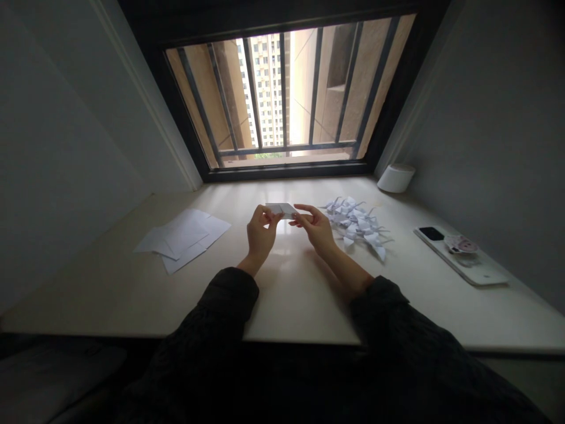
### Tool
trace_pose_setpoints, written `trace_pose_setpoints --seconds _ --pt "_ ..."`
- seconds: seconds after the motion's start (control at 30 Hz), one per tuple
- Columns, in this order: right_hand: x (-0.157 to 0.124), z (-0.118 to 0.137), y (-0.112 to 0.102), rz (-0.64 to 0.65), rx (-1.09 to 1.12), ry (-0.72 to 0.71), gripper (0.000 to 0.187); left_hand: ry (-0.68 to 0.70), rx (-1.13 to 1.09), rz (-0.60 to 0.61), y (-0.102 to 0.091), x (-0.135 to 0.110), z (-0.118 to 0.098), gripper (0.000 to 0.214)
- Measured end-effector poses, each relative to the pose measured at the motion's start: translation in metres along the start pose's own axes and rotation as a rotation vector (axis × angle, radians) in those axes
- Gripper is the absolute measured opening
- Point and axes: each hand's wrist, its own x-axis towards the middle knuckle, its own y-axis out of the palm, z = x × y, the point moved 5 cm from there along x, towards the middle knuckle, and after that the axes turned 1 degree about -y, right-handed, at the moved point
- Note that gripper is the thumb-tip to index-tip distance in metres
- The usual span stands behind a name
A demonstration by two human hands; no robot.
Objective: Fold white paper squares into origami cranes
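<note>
A small folded piece of white paper (281, 208) is held up between my two hands, above the middle of the white sill. My left hand (261, 228) pinches its left and lower part between thumb and fingers. At the paper's right end, my right hand (316, 226) grips the edge with thumb and fingertips. Just right of my right hand lies a heap of folded white paper cranes (353, 221). To the left of my left hand, several flat sheets of white paper (185, 235) overlap on the sill.
A white phone (468, 265) with a round cartoon grip lies at the right. A white cylindrical object (396, 178) stands in the back right corner. Behind the sill (110, 294) is a barred window (282, 94) in a dark frame, with walls on both sides.
</note>
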Motion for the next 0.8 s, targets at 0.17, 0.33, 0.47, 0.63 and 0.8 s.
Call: trace_pose_setpoints --seconds 0.17,0.33,0.47,0.63,0.8 --pt "-0.003 0.0 0.004 0.02 0.02 0.0 0.045 -0.037 -0.08 0.057 0.004 -0.001 0.001 0.037" --pt "-0.006 0.005 0.007 0.034 -0.02 -0.045 0.042 -0.152 -0.25 0.013 0.006 0.002 0.007 0.048" --pt "-0.008 0.01 0.007 0.031 -0.1 -0.11 0.039 -0.217 -0.287 -0.009 0.007 0.002 0.009 0.051" --pt "-0.005 0.003 0.005 0.032 -0.113 -0.079 0.04 -0.236 -0.233 -0.034 0.002 0.001 0.018 0.059" --pt "-0.002 -0.007 0.004 0.028 -0.038 0.032 0.034 -0.25 -0.242 0.028 0.002 0.002 0.023 0.07"
